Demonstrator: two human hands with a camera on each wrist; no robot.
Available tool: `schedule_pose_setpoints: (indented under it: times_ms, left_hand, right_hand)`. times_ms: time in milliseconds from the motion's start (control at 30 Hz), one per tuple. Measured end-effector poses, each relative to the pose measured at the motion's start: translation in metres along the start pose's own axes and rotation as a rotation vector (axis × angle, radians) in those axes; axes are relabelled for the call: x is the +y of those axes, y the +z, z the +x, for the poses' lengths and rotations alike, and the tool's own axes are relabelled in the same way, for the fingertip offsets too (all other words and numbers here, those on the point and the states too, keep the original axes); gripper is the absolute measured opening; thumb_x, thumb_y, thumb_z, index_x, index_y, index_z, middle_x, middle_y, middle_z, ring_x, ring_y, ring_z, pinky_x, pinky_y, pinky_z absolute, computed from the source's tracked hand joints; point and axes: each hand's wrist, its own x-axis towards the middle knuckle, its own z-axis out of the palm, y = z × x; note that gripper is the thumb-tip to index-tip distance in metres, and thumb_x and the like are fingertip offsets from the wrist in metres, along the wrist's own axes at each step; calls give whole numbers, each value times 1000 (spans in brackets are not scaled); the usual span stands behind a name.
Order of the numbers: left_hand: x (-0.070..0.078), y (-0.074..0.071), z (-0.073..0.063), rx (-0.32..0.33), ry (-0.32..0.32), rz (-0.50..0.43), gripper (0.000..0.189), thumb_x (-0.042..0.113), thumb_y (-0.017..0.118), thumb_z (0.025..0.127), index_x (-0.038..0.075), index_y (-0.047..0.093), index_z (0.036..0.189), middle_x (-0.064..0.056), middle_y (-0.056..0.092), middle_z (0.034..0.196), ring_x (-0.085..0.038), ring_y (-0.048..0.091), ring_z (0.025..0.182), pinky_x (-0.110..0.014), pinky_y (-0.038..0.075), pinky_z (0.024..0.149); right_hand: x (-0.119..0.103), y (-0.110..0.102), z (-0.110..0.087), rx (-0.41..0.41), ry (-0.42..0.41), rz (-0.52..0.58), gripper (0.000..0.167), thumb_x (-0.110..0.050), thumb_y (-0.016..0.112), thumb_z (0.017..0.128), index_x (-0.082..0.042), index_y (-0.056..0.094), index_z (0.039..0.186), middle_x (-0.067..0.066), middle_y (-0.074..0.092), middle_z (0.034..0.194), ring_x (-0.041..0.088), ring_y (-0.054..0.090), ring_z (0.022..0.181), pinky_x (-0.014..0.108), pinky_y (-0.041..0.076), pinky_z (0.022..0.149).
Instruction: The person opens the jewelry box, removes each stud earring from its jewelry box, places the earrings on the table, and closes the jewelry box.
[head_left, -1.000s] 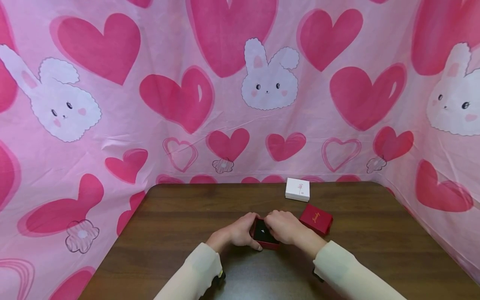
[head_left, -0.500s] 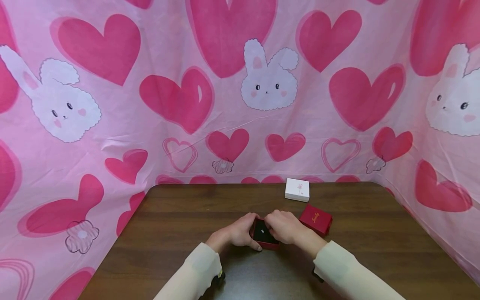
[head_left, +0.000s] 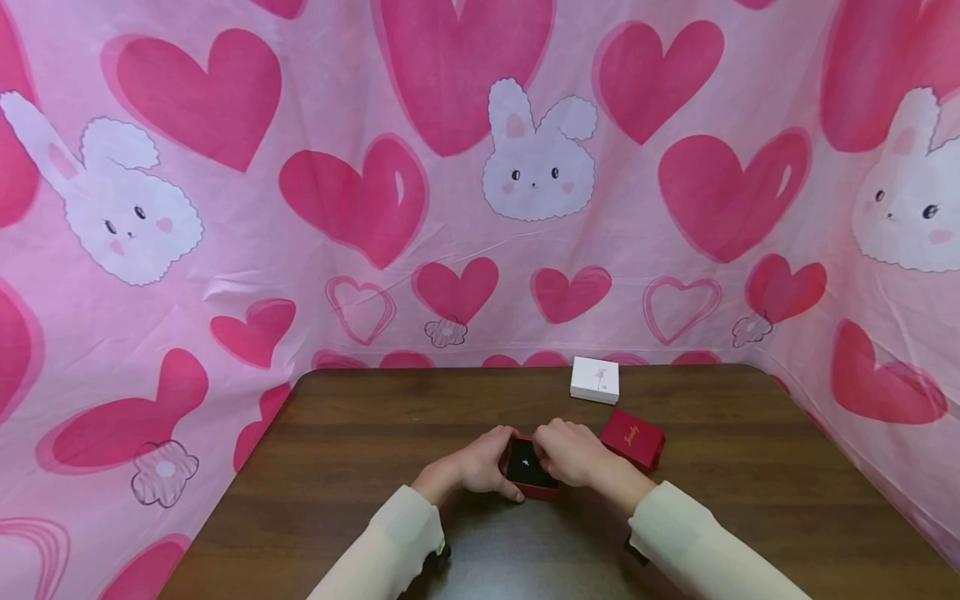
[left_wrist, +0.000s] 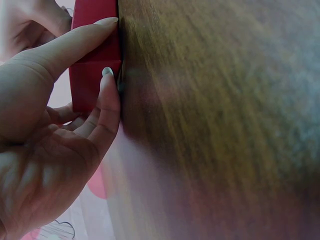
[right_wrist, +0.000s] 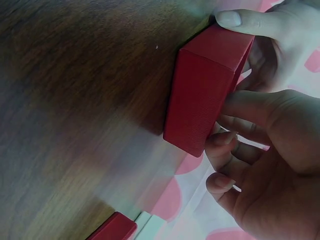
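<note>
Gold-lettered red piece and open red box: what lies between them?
In the head view, the right hand lies between the gold-lettered red piece and the open red box.

The head view is bright, with a pale shine on the brown wooden table (head_left: 510, 546) on the near side of the open red jewelry box (head_left: 540, 492). Both wrist views are dimmer, with dark shadow on the table beside the box, and the left one looks blurry.
</note>
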Motion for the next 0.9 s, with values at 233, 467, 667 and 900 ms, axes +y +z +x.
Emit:
schedule_pose_setpoints:
  times_ms: [233,467,667,900]
  left_hand:
    - [-4,-1,0,-4,38,20,72,23,93,76,7,48,130,-2,52,114,-13,52,98,-28,49,86]
    - [-1,0,-1,-5,20,7,73,20,94,74,7,48,129,-2,52,112,-13,52,96,-26,48,84]
    - [-1,2,-1,8,3,-1,74,18,95,72,6,49,129,-2,52,112,-12,52,95,-26,47,82]
    - [-1,1,-1,5,1,-1,75,19,95,73,7,49,131,-3,52,114,-13,52,97,-26,48,85]
  right_hand:
    - [1,-1,-1,9,12,12,11,-13,81,86,-14,70,85,-6,59,72,14,54,65,33,51,62]
    - [1,-1,-3,-3,26,30,12,-13,81,86,-15,70,86,-5,60,73,15,54,66,33,52,63]
    - [2,-2,-4,4,14,35,11,-12,81,86,-14,70,85,-5,60,72,14,54,65,33,52,63]
    - [1,-4,-7,4,4,51,10,-9,81,86,-11,71,87,-4,61,74,15,55,67,35,53,64]
